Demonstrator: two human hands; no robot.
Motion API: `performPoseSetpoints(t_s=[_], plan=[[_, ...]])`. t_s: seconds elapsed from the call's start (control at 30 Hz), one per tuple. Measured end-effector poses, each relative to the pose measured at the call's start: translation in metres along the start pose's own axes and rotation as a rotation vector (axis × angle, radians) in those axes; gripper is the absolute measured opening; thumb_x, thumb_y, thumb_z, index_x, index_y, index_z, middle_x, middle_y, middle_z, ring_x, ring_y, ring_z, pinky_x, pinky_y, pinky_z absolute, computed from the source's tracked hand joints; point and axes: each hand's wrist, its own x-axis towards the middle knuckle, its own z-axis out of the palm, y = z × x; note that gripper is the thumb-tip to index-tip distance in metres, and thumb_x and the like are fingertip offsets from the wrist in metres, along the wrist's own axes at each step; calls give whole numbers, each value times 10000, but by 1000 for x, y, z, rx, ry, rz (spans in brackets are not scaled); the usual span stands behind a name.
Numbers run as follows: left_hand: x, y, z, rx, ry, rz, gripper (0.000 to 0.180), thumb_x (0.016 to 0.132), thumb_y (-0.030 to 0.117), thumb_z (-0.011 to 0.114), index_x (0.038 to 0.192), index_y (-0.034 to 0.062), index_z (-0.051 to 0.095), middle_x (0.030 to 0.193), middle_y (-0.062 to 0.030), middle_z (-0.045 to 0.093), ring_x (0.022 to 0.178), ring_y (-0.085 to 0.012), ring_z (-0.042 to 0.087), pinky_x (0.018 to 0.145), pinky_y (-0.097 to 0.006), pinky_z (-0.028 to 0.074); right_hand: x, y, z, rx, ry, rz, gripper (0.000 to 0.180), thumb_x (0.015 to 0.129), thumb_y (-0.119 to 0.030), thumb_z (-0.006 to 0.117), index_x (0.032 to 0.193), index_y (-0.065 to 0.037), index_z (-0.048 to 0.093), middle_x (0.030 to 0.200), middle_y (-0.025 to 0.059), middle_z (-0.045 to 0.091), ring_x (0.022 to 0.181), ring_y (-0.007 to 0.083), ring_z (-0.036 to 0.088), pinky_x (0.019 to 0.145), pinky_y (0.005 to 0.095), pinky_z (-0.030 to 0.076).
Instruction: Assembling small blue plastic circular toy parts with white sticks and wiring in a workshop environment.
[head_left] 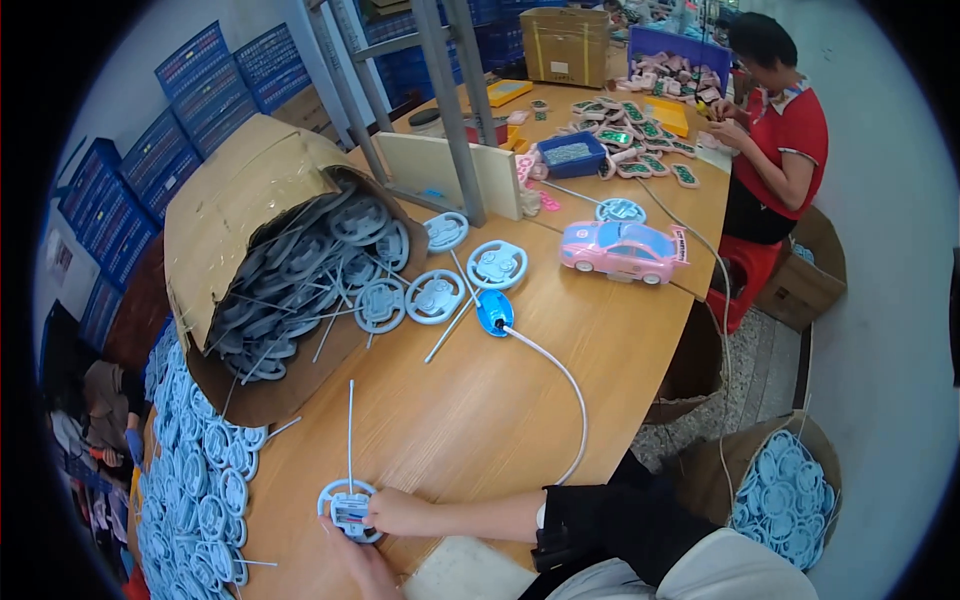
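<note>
A light blue toy steering wheel (348, 507) with a long thin antenna lies near the table's front edge, its open battery compartment facing up. My left hand (360, 560) grips its lower rim from the near side, with the thumb along the left edge. From the right, my right hand (397, 512) reaches in with its fingers curled at the compartment. Whether those fingers pinch something small cannot be made out. Beyond them, several matching steering wheels (435, 297) sit near a blue oval device (495, 313) with a white cable.
A tipped cardboard box (240, 190) spills grey-blue wheels at left, beside a heap of light blue ones (200, 490). A pink toy car (622, 250) stands at right behind the cable (565, 375). Metal posts (455, 110) rise from the table. A seated co-worker (785, 140) handles parts farther back.
</note>
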Motion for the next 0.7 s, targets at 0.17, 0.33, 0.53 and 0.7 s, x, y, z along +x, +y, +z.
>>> performPoseSetpoints(t_s=[0.17, 0.33, 0.53, 0.7], plan=[[3, 3, -16, 77, -64, 47, 447, 874, 425, 345, 1071, 43, 469, 981, -96, 562, 885, -198, 551, 745, -354, 466, -5, -12, -1, 15, 19, -17, 259, 744, -199, 537, 692, 51, 580, 633, 202, 559, 617, 299, 563, 583, 375, 431], [0, 10, -7, 20, -61, -9, 393, 897, 349, 339, 1094, 21, 426, 984, -119, 548, 852, -190, 555, 715, -314, 469, 0, -4, 7, -6, 63, -51, 270, 746, -208, 544, 695, 55, 579, 645, 209, 562, 612, 300, 564, 581, 375, 433], [-9, 11, 3, -68, -195, -87, 434, 871, 415, 363, 1099, 53, 439, 1022, -96, 541, 868, -201, 552, 684, -335, 485, 1, -9, -6, 53, 15, -14, 283, 751, -228, 550, 654, 35, 581, 603, 178, 570, 576, 272, 567, 554, 361, 429], [-11, 17, 2, 43, -270, -131, 428, 872, 408, 369, 1101, 51, 431, 1022, -95, 536, 882, -194, 542, 720, -337, 473, 5, 1, -6, 106, 11, 5, 263, 748, -221, 551, 629, 10, 591, 581, 146, 578, 559, 245, 568, 541, 352, 425]])
